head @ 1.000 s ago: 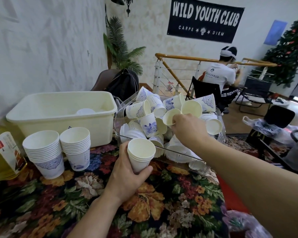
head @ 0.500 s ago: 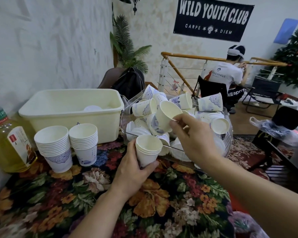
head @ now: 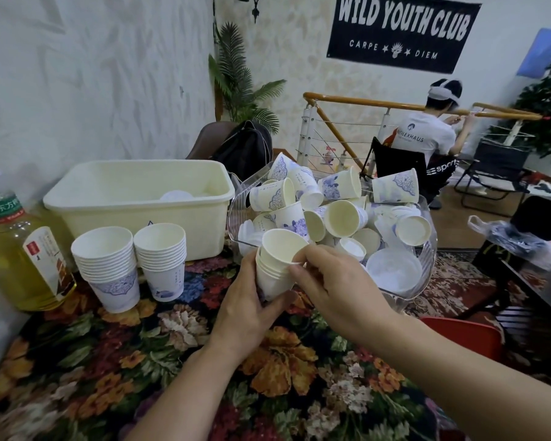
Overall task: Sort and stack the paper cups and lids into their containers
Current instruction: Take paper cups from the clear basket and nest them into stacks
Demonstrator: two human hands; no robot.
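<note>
I am gripping a short stack of cups [head: 272, 275] in my left hand [head: 245, 313], fingers curled round its lower wall, while my right hand [head: 334, 289] is pinching the rim of a loose cup [head: 282, 246] sitting tilted in the top of that stack. These cups are looking light and thin, easy to crush, so I am judging the rim and upper wall the safest hold. Just beyond my hands, the clear bin [head: 427, 265] is holding jumbled cups and lids. Left of my hands, two finished stacks [head: 131, 265] are standing before the cream tub [head: 140, 214], which is holding lids.
</note>
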